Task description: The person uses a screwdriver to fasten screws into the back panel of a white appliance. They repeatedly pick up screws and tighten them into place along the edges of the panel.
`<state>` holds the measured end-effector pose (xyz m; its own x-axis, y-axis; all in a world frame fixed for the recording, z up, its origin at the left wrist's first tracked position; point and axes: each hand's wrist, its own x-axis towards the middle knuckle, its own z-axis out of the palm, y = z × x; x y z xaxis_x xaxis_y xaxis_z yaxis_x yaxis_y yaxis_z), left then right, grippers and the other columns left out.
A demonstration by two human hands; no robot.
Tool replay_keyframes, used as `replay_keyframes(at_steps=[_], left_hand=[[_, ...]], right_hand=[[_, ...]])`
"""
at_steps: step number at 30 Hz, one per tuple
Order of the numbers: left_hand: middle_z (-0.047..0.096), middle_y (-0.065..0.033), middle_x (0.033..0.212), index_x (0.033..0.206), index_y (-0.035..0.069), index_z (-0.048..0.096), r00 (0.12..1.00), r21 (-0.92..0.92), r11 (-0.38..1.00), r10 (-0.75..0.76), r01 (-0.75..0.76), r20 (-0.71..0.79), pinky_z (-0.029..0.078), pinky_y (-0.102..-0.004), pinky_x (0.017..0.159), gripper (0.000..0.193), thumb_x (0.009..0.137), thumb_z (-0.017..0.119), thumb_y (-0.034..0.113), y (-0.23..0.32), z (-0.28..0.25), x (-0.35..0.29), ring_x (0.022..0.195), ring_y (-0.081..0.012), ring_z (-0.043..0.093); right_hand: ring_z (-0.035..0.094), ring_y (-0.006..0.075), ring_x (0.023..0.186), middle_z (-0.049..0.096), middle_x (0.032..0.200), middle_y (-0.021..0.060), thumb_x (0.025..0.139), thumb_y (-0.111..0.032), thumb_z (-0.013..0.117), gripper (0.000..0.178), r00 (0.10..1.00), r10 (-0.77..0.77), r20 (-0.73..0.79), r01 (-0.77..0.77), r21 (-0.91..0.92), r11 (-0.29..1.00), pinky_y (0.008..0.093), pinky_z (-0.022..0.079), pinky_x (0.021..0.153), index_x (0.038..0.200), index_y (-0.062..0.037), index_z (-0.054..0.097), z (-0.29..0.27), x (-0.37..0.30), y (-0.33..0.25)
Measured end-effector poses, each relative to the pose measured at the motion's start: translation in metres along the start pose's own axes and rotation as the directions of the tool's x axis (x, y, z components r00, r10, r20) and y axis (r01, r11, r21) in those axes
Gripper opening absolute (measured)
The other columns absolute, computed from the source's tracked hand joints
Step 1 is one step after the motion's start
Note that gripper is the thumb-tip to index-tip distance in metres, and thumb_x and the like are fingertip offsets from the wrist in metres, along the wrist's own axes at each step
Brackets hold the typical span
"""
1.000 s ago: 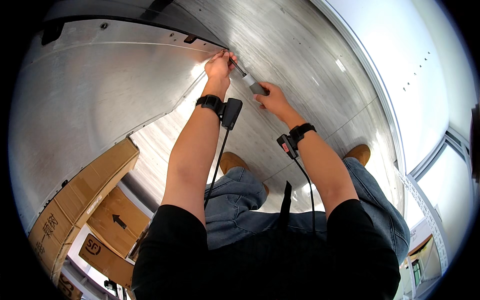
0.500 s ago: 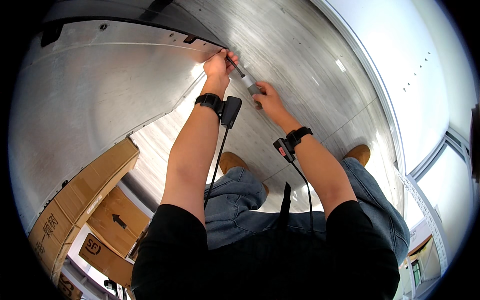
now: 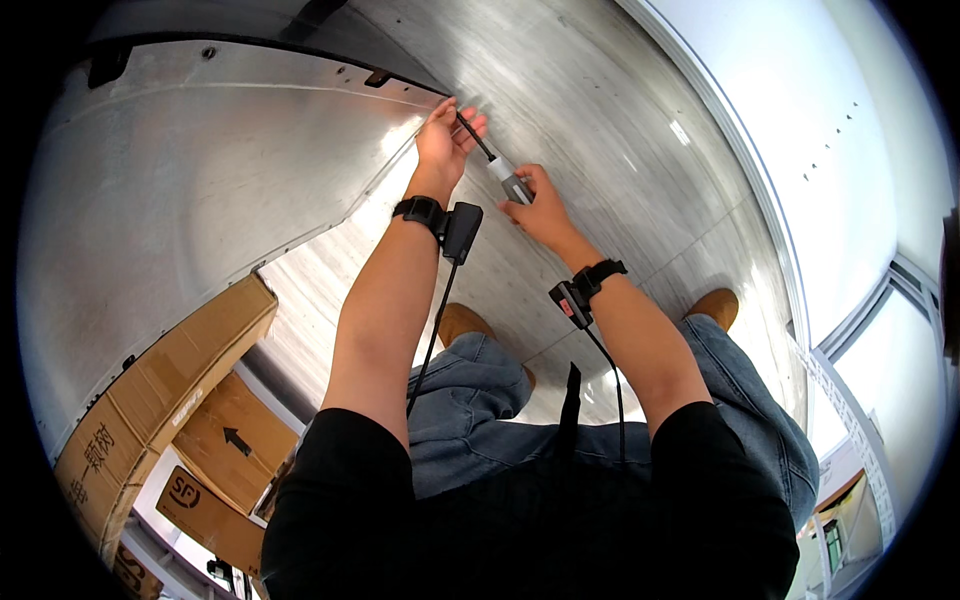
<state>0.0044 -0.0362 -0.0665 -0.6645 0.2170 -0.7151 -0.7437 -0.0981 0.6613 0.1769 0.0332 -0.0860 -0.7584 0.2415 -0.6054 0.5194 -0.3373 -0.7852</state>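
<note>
My right hand (image 3: 543,208) is closed around the grey handle of a screwdriver (image 3: 503,172). The dark shaft points up and left to the corner of a large metal panel (image 3: 220,140), where its tip is too small to make out. Beside that tip is my left hand (image 3: 447,145), palm turned toward the shaft and fingers spread. Its thumb side is close to the panel's edge, and the shaft passes in front of its fingers; whether they touch is unclear. Black straps with small cabled boxes sit on both wrists.
Cardboard boxes (image 3: 165,365) stand at the lower left below the panel. A white panel or door (image 3: 790,120) runs along the right side. Grey wood-patterned floor (image 3: 620,130) lies between. Two thin cables hang from the wrist boxes toward my body.
The fingers of my left hand have spread, and that hand has shifted slightly right. My right fingers have changed their hold on the screwdriver handle, which has moved slightly down.
</note>
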Motion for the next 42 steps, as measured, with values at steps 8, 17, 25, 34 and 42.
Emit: replay_keyframes(at_steps=[8,17,25,34,42], left_hand=[[0.053,-0.0159,0.111,0.122,0.002,0.043,0.944,0.059,0.998,-0.026,0.007,0.328,0.053,-0.0418,0.088,0.027,0.097,0.038,0.011,-0.002,0.071,-0.023,0.102,-0.0318,0.059],[0.062,-0.008,0.092,0.11,0.001,0.058,0.833,0.313,0.947,-0.117,-0.07,0.541,0.051,-0.0314,0.079,0.022,0.093,0.054,0.014,-0.034,0.186,-0.052,0.086,-0.019,0.062],[0.063,-0.0035,0.086,0.103,-0.002,0.064,0.686,0.48,0.702,0.017,-0.526,0.727,0.047,-0.0221,0.072,0.022,0.088,0.063,0.015,-0.072,0.279,-0.084,0.076,-0.0116,0.058],[0.066,-0.0015,0.082,0.086,0.01,0.072,0.178,0.194,-0.058,0.213,-0.979,0.961,0.046,-0.0306,0.074,0.011,0.079,0.069,0.018,-0.154,0.334,-0.102,0.083,-0.0193,0.057],[0.061,0.0031,0.076,0.081,0.014,0.072,0.068,0.133,-0.201,0.301,-0.97,0.951,0.037,-0.0357,0.077,0.007,0.075,0.072,0.017,-0.172,0.334,-0.096,0.082,-0.0193,0.052]], right_hand=[[0.055,0.0127,0.055,0.057,0.08,0.007,0.077,-0.008,0.068,0.044,0.999,0.029,-0.026,-0.019,0.305,0.952,0.026,0.04,0.047,0.114,-0.0054,0.045,-0.071,-0.036,-0.02],[0.051,0.0121,0.053,0.056,0.074,0.0051,0.081,-0.009,0.063,0.033,0.977,-0.06,-0.204,0.151,0.468,0.871,0.0269,0.037,0.047,0.11,-0.0063,0.048,-0.16,-0.107,-0.024],[0.051,0.0132,0.051,0.058,0.072,0.0057,0.08,-0.009,0.061,0.032,0.903,-0.125,-0.411,0.371,0.601,0.708,0.027,0.037,0.046,0.109,-0.0118,0.049,-0.205,-0.155,0.027],[0.051,0.0152,0.051,0.059,0.074,0.0085,0.079,-0.008,0.059,0.035,0.804,-0.052,-0.592,0.525,0.668,0.528,0.0276,0.039,0.045,0.112,-0.0123,0.049,-0.215,-0.168,0.055],[0.051,0.0158,0.052,0.059,0.075,0.0089,0.081,-0.007,0.057,0.036,0.795,-0.05,-0.604,0.548,0.682,0.485,0.0275,0.04,0.045,0.116,-0.012,0.047,-0.209,-0.163,0.063]])
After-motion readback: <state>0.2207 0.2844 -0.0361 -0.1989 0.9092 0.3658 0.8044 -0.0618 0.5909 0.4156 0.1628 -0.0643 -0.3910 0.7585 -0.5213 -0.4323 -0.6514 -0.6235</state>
